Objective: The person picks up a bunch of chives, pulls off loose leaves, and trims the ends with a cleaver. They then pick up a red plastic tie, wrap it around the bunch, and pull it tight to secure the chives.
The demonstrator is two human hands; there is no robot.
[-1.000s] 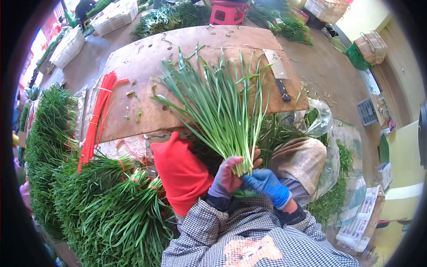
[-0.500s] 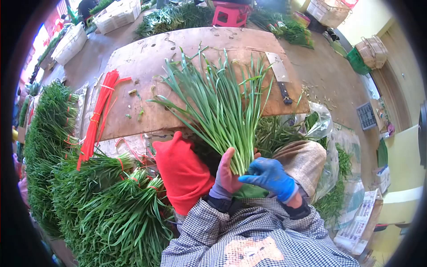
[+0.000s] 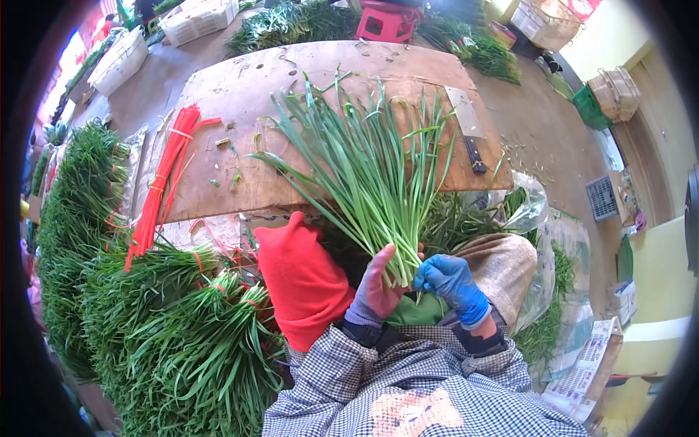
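Observation:
A loose bunch of garlic chives (image 3: 378, 175) fans out over the board's near edge, its pale stem ends toward me. My left hand (image 3: 377, 284) is closed around the lower stems, thumb up along their left side. My right hand (image 3: 455, 285), in a blue glove, pinches at the right side of the stem ends; a thin stem seems to be between its fingertips, though it is mostly covered. On the board's right lies a cleaver (image 3: 466, 124) with a black handle. Red ties (image 3: 166, 175) lie in a bundle at the board's left.
The wooden board (image 3: 240, 102) spans the space before my knees. Tied chive bunches (image 3: 182, 349) are heaped at my left. A clear plastic bag (image 3: 535, 211) sits by my right knee. A pink stool (image 3: 384, 23) and white crates (image 3: 198, 20) stand farther back.
My right hand's fingers have drawn together at the stem ends, after the thumb pointed out across them. The left hand keeps its hold on the chives. The view has shifted slightly.

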